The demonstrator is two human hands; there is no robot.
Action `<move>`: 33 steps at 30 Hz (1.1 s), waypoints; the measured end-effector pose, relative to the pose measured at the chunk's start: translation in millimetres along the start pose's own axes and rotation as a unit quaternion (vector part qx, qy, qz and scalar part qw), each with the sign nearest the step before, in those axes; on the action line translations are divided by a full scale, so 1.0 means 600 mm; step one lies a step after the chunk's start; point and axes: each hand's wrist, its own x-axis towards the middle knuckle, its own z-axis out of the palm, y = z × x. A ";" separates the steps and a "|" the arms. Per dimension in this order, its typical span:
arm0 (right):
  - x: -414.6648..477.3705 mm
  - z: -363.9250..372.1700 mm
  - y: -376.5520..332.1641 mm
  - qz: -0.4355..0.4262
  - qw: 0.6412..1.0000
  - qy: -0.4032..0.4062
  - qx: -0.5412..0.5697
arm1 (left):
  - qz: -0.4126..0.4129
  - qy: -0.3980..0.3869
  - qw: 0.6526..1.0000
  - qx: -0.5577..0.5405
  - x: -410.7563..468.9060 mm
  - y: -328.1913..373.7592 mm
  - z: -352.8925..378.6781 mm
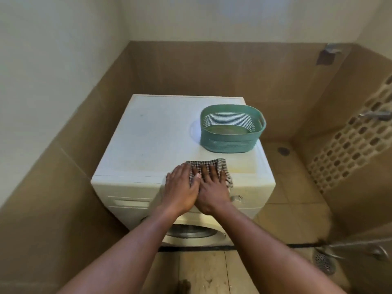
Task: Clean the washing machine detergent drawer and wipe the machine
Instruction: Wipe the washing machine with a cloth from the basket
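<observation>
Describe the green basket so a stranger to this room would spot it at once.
Find the white washing machine in the brown-tiled corner. On its top, toward the back right, stands the basket. It is the only teal, oval, slatted tub there; the checked cloth nearer the front edge lies flat.

I see a white washing machine, a teal-green slatted basket, a cloth in small dark-and-white checks, tan wall tiles and cream paint above them.
</observation>
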 end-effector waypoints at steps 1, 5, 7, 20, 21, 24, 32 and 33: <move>0.013 0.002 -0.028 -0.022 1.000 -0.005 -0.006 | -0.012 0.018 1.000 0.000 0.003 -0.020 -0.017; 0.076 0.000 -0.143 -0.102 0.994 -0.032 -0.016 | -0.068 0.060 0.996 -0.009 0.024 -0.105 -0.085; 0.112 -0.006 -0.198 -0.132 0.990 -0.040 -0.012 | -0.089 0.082 0.993 -0.013 0.037 -0.150 -0.118; 0.193 0.021 -0.342 -0.354 0.935 0.022 -0.009 | -0.184 0.089 0.977 -0.057 0.036 -0.322 -0.245; 0.187 0.018 -0.319 -0.366 0.931 0.015 -0.010 | -0.181 0.082 0.978 -0.054 0.033 -0.317 -0.247; 0.161 0.000 -0.233 -0.354 0.935 -0.023 -0.018 | -0.152 0.070 0.986 -0.029 0.036 -0.286 -0.253; 0.097 -0.164 0.001 -0.149 0.962 -0.066 0.219 | -0.065 -0.046 0.966 -0.248 0.111 -0.119 -0.232; 0.093 -0.194 0.028 -0.140 0.955 -0.062 0.253 | -0.037 -0.083 0.962 -0.258 0.125 -0.080 -0.231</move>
